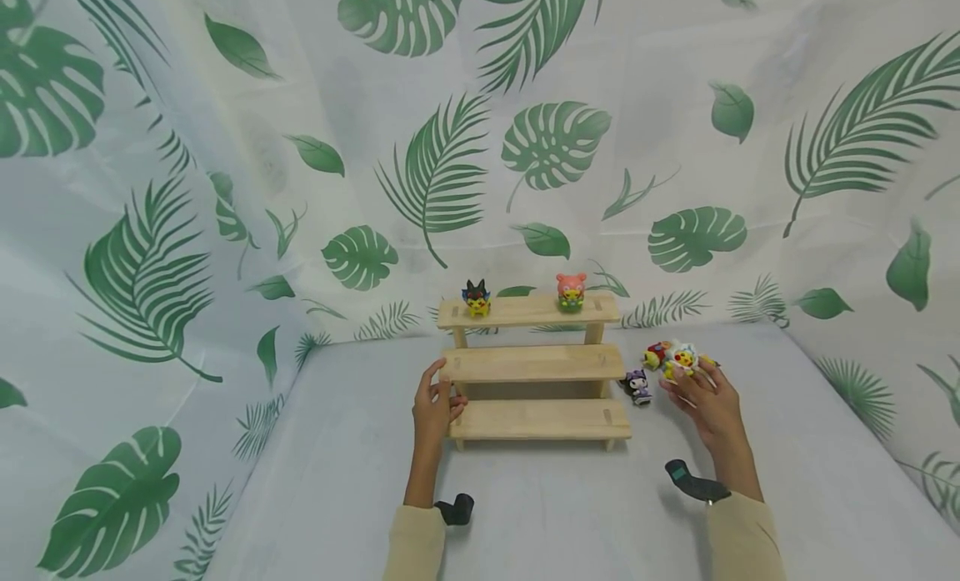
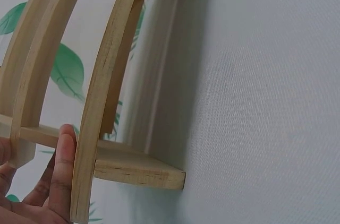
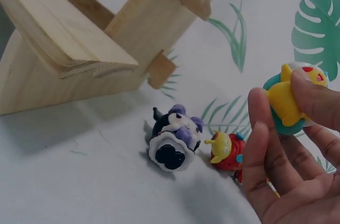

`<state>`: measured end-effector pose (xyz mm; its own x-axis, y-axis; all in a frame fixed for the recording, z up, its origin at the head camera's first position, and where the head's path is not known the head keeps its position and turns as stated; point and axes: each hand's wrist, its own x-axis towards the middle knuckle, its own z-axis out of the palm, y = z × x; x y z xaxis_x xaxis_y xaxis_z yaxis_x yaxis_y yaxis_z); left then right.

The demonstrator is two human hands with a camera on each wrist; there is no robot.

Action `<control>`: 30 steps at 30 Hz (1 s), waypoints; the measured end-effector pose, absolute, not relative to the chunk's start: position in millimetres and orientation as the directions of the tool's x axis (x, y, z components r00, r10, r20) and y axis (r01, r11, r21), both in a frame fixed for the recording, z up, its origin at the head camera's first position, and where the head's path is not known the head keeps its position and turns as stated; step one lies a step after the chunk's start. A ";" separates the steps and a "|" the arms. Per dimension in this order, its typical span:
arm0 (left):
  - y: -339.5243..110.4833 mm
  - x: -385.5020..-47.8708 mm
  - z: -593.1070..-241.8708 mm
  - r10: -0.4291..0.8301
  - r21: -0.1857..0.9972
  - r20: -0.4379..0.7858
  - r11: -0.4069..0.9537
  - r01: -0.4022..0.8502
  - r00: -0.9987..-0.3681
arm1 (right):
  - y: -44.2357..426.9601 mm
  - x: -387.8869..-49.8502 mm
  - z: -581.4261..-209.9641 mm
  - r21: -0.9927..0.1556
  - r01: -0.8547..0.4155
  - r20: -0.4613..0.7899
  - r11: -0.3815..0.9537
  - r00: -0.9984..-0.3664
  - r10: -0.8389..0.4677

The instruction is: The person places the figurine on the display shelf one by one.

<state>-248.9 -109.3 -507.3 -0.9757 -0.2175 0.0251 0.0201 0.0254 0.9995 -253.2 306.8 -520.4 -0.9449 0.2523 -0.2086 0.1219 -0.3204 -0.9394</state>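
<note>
A three-tier wooden display stand point(image 1: 534, 364) stands on the pale cloth. At its left end my left hand point(image 1: 432, 408) holds the middle tier's edge, other fingers near the lower tier point(image 2: 101, 102). My right hand point(image 1: 705, 398) pinches a small yellow figurine point(image 3: 284, 102) with a white hood and teal back, between thumb and fingers. Below it lie a purple-and-black figurine point(image 3: 175, 136) and a red-and-yellow one point(image 3: 227, 149). On the top tier sit a figurine with a black-eared hood point(image 1: 477, 298) and one with a pink hood point(image 1: 571, 293).
Leaf-printed white cloth point(image 1: 555, 147) hangs behind and at both sides. Pale cloth point(image 1: 547, 514) covers the surface in front of the stand. Part of another yellow piece point(image 1: 709, 362) shows beyond my right hand.
</note>
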 end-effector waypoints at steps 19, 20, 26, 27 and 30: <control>-110.5 -257.0 -521.5 -0.249 0.999 0.028 0.023 0.023 -0.968 | 289.5 -253.2 -510.4 -0.954 -0.114 0.069 -0.278 -0.984 0.167; -110.5 -256.9 -521.4 -0.252 0.999 0.027 0.024 0.021 -0.967 | 288.4 -253.6 -509.4 -0.959 -0.110 0.067 -0.262 -0.984 0.168; -110.6 -257.6 -522.6 -0.256 0.999 0.025 0.028 0.019 -0.966 | 280.5 -256.4 -502.9 -0.973 -0.108 0.080 -0.205 -0.987 0.140; -110.8 -258.1 -523.0 -0.254 0.999 0.024 0.028 0.018 -0.967 | 278.9 -256.9 -502.0 -0.973 -0.114 0.089 -0.199 -0.988 0.130; -111.4 -259.7 -523.6 -0.252 0.999 0.031 0.033 0.023 -0.967 | 273.0 -258.5 -499.1 -0.979 -0.129 0.114 -0.160 -0.989 0.098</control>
